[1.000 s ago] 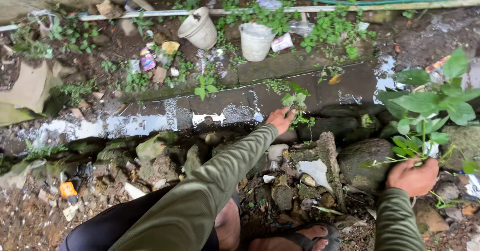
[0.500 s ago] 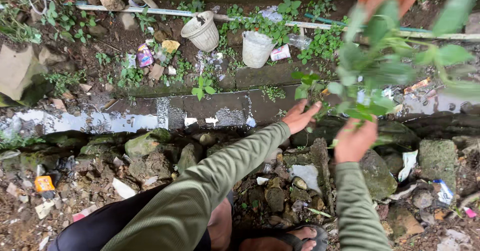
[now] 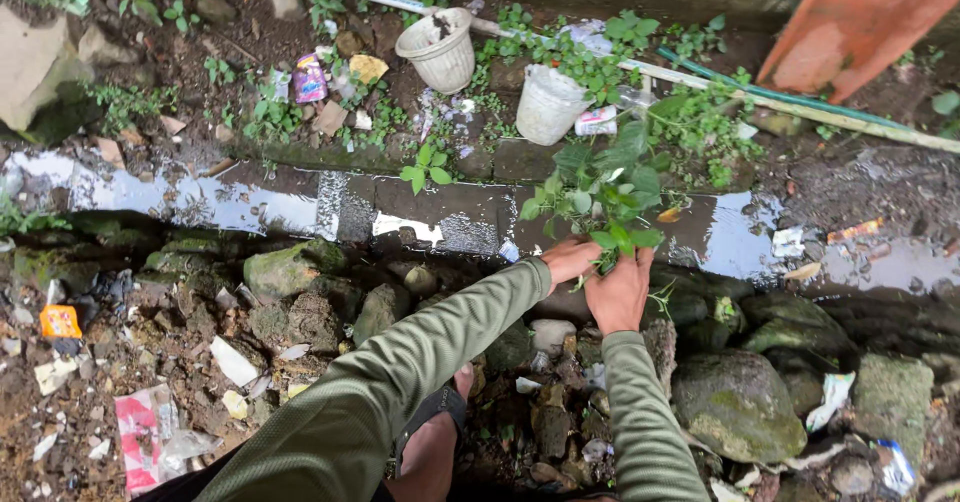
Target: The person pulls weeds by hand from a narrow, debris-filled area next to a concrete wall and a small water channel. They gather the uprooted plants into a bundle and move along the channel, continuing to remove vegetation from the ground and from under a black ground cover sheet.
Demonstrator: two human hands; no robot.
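Gripping the plant (image 3: 600, 197) near its base, both hands (image 3: 598, 277) seem closed around its stems, leaves rising above them.

I have one view only, head-worn, looking steeply down and forward over olive-green long sleeves. Hands sit mid-frame, close: left hand (image 3: 568, 259), right hand (image 3: 618, 292). Beyond them runs the wet concrete gutter edge (image 3: 300, 207), then two white plastic pots (image 3: 438, 50) near the top. Mossy grey rocks (image 3: 738, 407) fill the bottom. No second view to overlap.
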